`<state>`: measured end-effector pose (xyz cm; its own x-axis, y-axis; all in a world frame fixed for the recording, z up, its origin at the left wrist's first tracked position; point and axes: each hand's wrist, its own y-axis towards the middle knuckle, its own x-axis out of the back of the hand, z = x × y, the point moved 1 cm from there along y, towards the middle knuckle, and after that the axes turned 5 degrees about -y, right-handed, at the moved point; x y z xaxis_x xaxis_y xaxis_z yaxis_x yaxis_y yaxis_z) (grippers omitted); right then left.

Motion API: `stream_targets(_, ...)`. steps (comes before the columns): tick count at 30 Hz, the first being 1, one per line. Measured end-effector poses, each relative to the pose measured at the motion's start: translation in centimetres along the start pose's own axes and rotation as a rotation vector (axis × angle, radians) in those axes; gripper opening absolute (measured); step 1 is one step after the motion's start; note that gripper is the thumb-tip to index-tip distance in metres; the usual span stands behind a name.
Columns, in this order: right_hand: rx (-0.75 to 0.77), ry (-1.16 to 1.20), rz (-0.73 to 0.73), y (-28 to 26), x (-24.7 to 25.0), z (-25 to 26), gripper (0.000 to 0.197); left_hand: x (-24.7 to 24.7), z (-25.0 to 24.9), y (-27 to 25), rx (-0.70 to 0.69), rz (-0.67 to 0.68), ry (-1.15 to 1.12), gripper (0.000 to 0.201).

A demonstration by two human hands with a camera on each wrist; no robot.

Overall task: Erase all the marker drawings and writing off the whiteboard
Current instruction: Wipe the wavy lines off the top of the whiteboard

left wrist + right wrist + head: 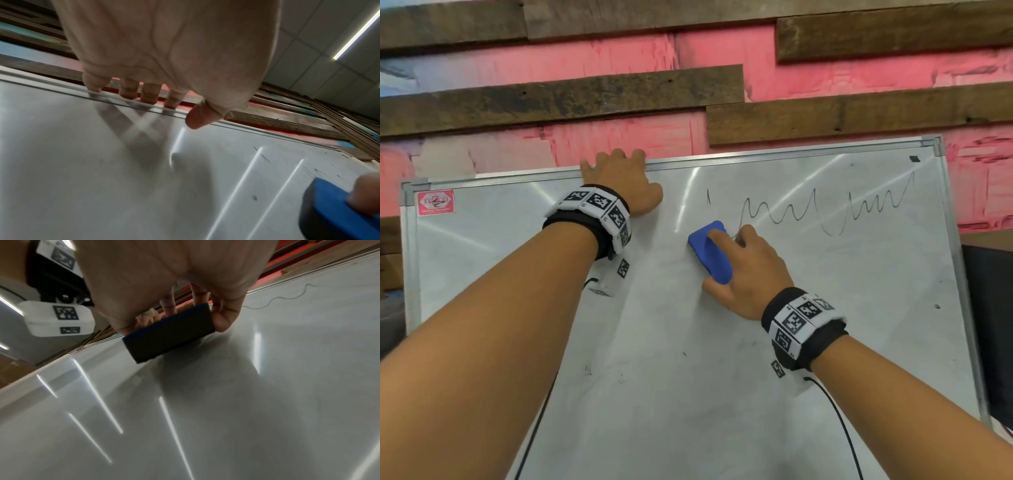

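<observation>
A whiteboard (688, 359) leans against the wall. A black squiggly marker line (825, 212) runs across its upper right part; its left end meets my right fingers. My right hand (743, 270) grips a blue eraser (710, 250) whose dark felt (168, 339) lies against the board. My left hand (619, 178) holds the board's top edge, fingers curled over the frame (131, 104) and thumb (200, 116) on the front. The eraser (333, 209) also shows at the lower right in the left wrist view. The marker line (287, 298) continues beyond my right hand.
A red sticker (436, 202) sits in the board's top left corner. Small dark specks (936, 306) dot the surface. Behind stands a wall of wood planks (558, 99) and pink paint. A dark object (989, 325) borders the board's right side. Black cables (835, 421) hang from both wristbands.
</observation>
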<state>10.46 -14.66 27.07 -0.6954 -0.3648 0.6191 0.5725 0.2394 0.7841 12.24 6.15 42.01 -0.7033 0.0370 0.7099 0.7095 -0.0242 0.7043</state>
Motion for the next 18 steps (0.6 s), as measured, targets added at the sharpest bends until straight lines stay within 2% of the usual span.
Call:
stream_targets(2, -0.018, 0.006, -0.031, 0.0, 0.2, -0.4, 0.059, -0.2, -0.3, 0.1, 0.006, 0.001, 0.011, 0.067)
stream_targets(6, -0.091, 0.004, -0.125, 2.6, 1.7, -0.7, 0.061, -0.3, -1.2, 0.1, 0.04, -0.023, -0.049, 0.055)
stream_targets(10, -0.103, 0.017, -0.14, 4.0, 2.3, -0.7, 0.063, -0.9, -2.0, 0.2, 0.004, -0.074, -0.09, 0.056)
stream_targets(15, -0.042, -0.003, -0.075, 1.0, 1.0, -1.2, 0.058, -1.2, -2.3, 0.4, -0.099, -0.152, -0.063, 0.051)
stream_targets(18, -0.038, -0.013, -0.092, -0.4, 0.5, -1.9, 0.057, -1.5, -2.6, 0.7, -0.158, -0.212, -0.122, 0.053)
